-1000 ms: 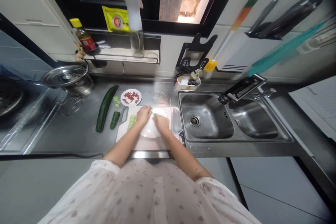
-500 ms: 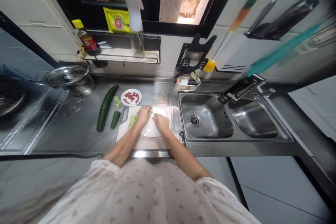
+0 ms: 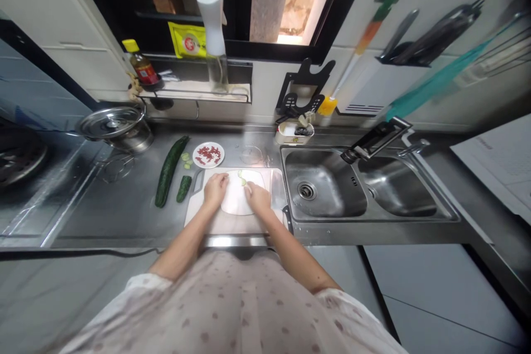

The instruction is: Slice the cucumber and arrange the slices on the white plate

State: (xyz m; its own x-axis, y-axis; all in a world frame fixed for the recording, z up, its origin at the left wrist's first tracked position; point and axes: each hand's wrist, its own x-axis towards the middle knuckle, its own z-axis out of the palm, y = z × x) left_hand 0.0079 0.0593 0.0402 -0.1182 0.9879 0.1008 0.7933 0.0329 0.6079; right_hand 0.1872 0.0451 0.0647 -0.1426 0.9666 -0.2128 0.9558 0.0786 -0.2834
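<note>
cucumber slices point(image 3: 243, 182) near right hand point(image 3: 258, 198)

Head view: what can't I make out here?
Head view:
Cutting board under the left hand: covered by it.
Whether the right hand touches the green slice: too small.
Contents of the pot: hidden by its lid.
Yellow packet, fine print: too small.
White panel, far right: cut off by the edge.
</note>
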